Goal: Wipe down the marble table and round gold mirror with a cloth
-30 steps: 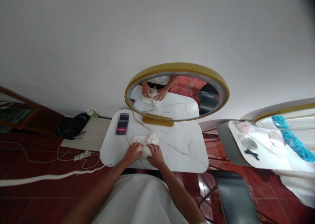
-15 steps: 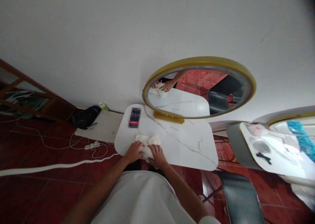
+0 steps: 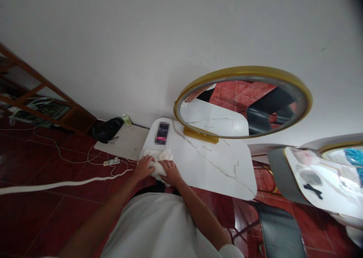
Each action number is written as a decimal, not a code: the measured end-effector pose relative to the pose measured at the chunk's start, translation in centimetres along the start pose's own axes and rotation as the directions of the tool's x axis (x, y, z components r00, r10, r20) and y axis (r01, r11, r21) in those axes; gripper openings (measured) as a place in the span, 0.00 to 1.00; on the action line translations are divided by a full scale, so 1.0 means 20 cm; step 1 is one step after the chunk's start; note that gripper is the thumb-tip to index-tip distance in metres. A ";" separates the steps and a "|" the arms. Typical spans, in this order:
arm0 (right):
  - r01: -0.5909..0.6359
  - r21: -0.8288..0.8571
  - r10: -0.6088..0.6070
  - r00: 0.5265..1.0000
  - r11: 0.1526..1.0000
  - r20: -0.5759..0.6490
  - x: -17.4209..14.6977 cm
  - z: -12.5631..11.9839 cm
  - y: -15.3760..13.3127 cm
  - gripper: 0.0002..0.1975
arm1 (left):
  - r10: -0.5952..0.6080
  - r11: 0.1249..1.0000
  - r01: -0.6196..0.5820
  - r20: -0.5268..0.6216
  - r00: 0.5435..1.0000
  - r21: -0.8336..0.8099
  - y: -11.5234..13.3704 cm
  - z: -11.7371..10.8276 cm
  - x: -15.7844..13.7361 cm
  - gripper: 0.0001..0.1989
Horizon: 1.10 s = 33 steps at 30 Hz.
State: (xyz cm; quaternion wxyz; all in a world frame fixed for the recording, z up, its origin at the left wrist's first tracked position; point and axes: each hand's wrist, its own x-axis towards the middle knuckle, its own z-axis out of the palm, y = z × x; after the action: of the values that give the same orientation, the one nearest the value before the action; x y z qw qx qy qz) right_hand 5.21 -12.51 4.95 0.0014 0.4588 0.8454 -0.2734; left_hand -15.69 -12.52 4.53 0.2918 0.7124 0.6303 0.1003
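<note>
A crumpled white cloth (image 3: 159,168) lies at the near left edge of the white marbled table (image 3: 210,171). My left hand (image 3: 144,167) is curled over the cloth's left side. On the right side, my right hand (image 3: 171,172) grips it with bent fingers. Part of the cloth spreads flat beyond the hands, and some hangs by the table edge. A dark item with a pink band (image 3: 162,133), pixelated, lies just past the cloth.
A gold-rimmed round mirror (image 3: 241,67) stands on a gold base (image 3: 200,135) against the wall. A black bag (image 3: 106,130), a green-labelled bottle (image 3: 126,120) and a power strip (image 3: 111,161) are at left. A black chair (image 3: 280,227) and a second table (image 3: 300,174) are at right.
Both hands and the cloth have slid left across the table to its left edge. The view has turned slightly left.
</note>
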 end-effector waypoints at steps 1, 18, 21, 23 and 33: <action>-0.008 0.002 0.008 1.000 1.000 -0.001 -0.03 -0.01 0.02 0.41 | 0.014 1.000 -0.014 0.006 1.000 -0.007 0.02 0.02 0.01 0.14; -0.196 -0.006 0.196 0.980 0.981 -0.026 -0.35 -0.13 0.34 0.38 | 0.318 0.946 -0.301 0.173 0.932 -0.117 0.33 0.25 0.16 0.19; -0.162 -0.017 0.162 0.987 0.987 -0.021 -0.27 -0.12 0.28 0.39 | 0.276 0.959 -0.264 0.140 0.951 -0.098 0.26 0.20 0.13 0.18; -0.124 -0.024 0.123 0.992 0.992 -0.015 -0.19 -0.11 0.24 0.39 | 0.237 0.970 -0.228 0.110 0.965 -0.085 0.19 0.16 0.10 0.17; -0.023 -0.051 0.024 1.000 0.998 0.002 0.11 0.01 0.00 0.40 | 0.016 1.000 -0.016 0.013 1.000 -0.016 -0.10 -0.01 0.03 0.16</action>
State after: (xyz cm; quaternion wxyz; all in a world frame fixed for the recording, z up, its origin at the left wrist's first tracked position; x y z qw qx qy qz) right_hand 3.89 -10.84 4.30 0.0175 0.4681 0.8467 -0.2522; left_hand -17.33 -11.92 3.44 0.3008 0.7158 0.6218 0.1028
